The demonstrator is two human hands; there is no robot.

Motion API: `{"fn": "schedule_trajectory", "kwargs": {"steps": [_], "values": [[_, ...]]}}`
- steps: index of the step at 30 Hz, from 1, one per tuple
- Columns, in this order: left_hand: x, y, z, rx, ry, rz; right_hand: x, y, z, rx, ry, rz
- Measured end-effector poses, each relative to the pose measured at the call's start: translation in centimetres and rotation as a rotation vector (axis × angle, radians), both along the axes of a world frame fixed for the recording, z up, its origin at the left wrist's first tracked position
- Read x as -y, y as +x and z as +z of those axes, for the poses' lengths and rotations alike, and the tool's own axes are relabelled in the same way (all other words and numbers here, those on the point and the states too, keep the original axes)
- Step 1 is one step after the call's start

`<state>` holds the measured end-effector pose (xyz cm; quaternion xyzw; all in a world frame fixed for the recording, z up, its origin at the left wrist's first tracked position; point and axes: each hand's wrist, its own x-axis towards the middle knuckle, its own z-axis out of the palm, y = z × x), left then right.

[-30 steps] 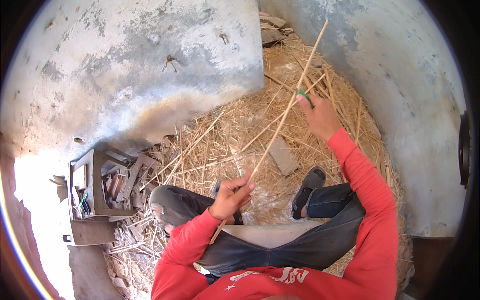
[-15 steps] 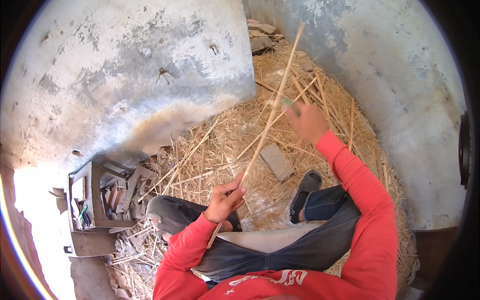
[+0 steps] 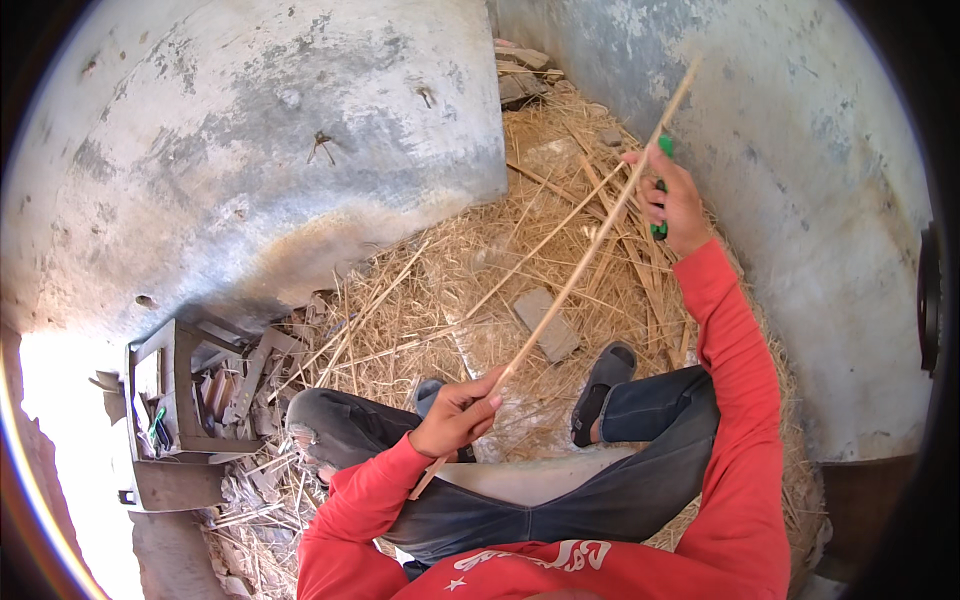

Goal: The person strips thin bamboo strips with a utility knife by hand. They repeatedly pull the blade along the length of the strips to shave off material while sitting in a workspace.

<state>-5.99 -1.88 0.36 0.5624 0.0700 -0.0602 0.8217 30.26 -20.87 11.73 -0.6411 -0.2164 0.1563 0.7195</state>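
Note:
A long, thin wooden strip [image 3: 578, 273] slants up and to the right across the view, its far end reaching in front of the wall. My left hand [image 3: 456, 420] pinches it near its lower end, above my bent left leg. Out by the upper part of the strip, my right hand [image 3: 684, 203] is closed round a green-and-black handled tool [image 3: 660, 230]. A green end of that tool pokes out above the fingers, next to the strip. Whatever blade or tip it has cannot be made out.
Wood shavings and loose strips [image 3: 645, 265] cover the floor ahead. A flat grey block [image 3: 547, 325] lies between my feet. Left of me stands an open-sided frame [image 3: 180, 400] holding scraps and another green-handled thing. Plastered walls [image 3: 260, 150] close in on both sides.
My right hand has travelled outward, up and to the right, with the green-and-black tool. The strip's far end has swung to the right; my left hand keeps its grip, shifted slightly right.

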Motion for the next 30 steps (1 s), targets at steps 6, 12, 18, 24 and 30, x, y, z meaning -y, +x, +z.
{"fn": "schedule_trajectory", "kwargs": {"steps": [6,12,18,24,30], "values": [[-0.8,0.2,2.7,-0.080,-0.143,-0.229,-1.3,-1.4,-0.3,-0.230,0.087,0.073],[-1.8,2.1,2.9,0.025,0.034,-0.274,-1.8,-3.5,-0.9,-0.397,0.180,0.297],[-0.9,3.5,3.5,0.030,0.046,-0.230,-3.6,-7.6,-2.9,-0.500,0.204,0.432],[-0.7,3.8,3.5,-0.015,0.051,-0.047,-4.4,-9.9,-4.8,0.177,-0.272,0.311],[-1.4,4.1,0.8,0.059,0.115,0.236,-3.7,-16.2,-4.2,0.722,-0.674,0.348]]}}
